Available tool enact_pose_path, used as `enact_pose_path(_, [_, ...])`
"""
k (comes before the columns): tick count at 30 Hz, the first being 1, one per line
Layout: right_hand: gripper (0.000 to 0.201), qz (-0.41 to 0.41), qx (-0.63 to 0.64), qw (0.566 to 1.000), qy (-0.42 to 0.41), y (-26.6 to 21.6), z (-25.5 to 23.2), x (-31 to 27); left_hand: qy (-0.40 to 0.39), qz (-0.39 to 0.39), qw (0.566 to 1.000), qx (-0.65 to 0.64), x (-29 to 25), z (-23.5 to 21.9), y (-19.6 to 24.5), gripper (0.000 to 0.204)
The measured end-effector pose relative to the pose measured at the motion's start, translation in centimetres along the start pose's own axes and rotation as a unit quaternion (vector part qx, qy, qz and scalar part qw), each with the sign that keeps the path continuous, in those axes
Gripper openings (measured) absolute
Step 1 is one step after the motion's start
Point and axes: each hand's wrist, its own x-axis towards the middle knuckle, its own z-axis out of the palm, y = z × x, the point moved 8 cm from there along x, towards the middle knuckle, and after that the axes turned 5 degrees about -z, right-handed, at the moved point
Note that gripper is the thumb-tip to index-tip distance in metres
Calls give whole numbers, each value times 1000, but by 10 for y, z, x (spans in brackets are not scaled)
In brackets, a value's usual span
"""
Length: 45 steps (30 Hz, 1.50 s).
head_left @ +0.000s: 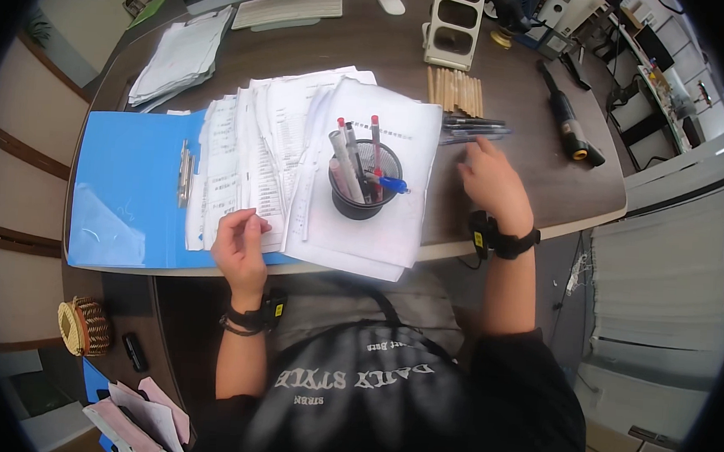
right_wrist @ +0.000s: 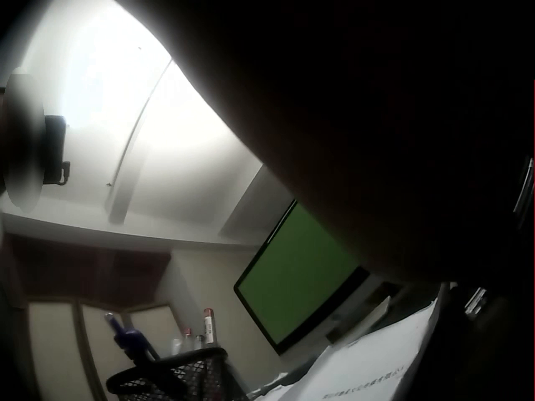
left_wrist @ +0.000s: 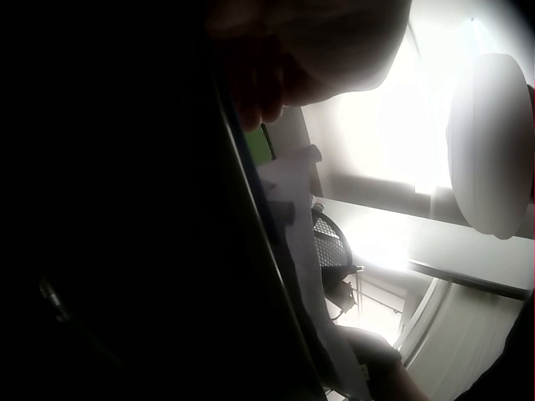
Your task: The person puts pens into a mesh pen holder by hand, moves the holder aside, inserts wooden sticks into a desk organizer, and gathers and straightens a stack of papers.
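1. Pens [head_left: 474,130], a small dark bundle, lie on the brown desk [head_left: 539,175] just right of the papers and just beyond the right hand [head_left: 491,182]. That hand rests flat, fingers straight and slightly spread, fingertips touching or almost touching the nearest pen; it grips nothing.
2. Left hand [head_left: 239,243], at the near edge, rests on the lower corner of the spread papers [head_left: 299,164], fingers bent down onto the sheets; whether it pinches a sheet cannot be told. The papers lie partly on an open blue folder [head_left: 128,187] to the left.
3. Mesh pen cup [head_left: 365,181] stands upright on the papers, between the two hands, holding several red-capped pens and one blue one.
4. Orientation: the pens lie flat with their long axis running left to right, parallel to the near desk edge; which end carries the tips cannot be told. Just beyond them a row of wooden sticks [head_left: 456,91] lies with its long axis running near to far.
5. Likely hazards, as a judgement: round barrels could roll away under a flat push; a sideways sweep of the right forearm could tip the cup; dragging the papers would carry the cup along.
6. Farthest: a keyboard [head_left: 287,8], mouse [head_left: 390,4] and green-lit monitor [right_wrist: 301,284].
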Motion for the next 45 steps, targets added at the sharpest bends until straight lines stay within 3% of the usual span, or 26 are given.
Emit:
enact_pose_path(2, [41,-4,-54,998,-26,12,14,2,-1,4,1000,1,0,0,1,13])
enact_pose_path(5, [48,-54,-21,998,-31,16,30,10,1,-1,1000,-7,0,0,-1,13])
enact_pose_path(9, [42,-39,-31,998,-34,3,17,0,4,-3,1000,-5,0,-1,-1,13])
enact_pose_path(11, [42,65,-32,997,-8,-5,-9,-8,8,-6,1000,-11,0,-1,0,12])
enact_pose_path(14, [33,121,-18,992,-44,1,-3,-14,4,-9,1000,-14,1,0,0,12])
enact_pose_path(21, [27,207,-19,978,-28,57,20,-32,11,-8,1000,-14,1,-1,-3,11])
enact_pose_path(23, [33,244,67,967,20,57,5,-39,16,-9,1000,-9,-1,-3,-4,10])
enact_pose_path(24, [48,231,86,968,40,61,4,-38,3,-5,1000,5,-1,-2,-4,11])
enact_pose_path(25, [48,226,92,969,38,50,-4,-36,-10,1,1000,18,0,-1,-4,12])
enact_pose_path(27, [60,256,302,915,81,32,-23,-38,-6,8,1000,26,1,-2,-6,13])
enact_pose_path(28, [63,171,446,872,105,19,-25,-30,-7,7,1000,24,1,-2,-6,13])
enact_pose_path(29, [63,171,450,871,103,13,-26,-30,-11,7,1000,23,0,-1,-6,13])
enact_pose_path(31, [51,45,605,779,159,-25,-51,-27,-17,9,999,28,0,-1,-7,13])
enact_pose_path(32, [51,49,608,776,163,-42,-60,-27,-13,6,999,29,1,-1,-7,13])
enact_pose_path(34, [38,-33,623,758,188,-81,-84,-27,-15,4,999,32,0,-1,-6,13])
enact_pose_path(35, [38,-30,625,756,193,-88,-82,-24,-8,3,999,37,0,-1,-6,13])
enact_pose_path(38, [26,-93,498,856,99,-123,-72,-11,-4,3,999,40,0,-2,-5,12])
enact_pose_path(41, [25,-88,450,883,101,-118,-59,-6,-5,2,999,37,0,-2,-5,12])
enact_pose_path(42, [23,-73,477,862,151,-108,-56,-5,-7,4,999,35,0,-1,-4,13])
enact_pose_path(45, [23,-44,424,886,184,-74,-57,0,-6,-11,1000,21,-1,-1,-6,12])
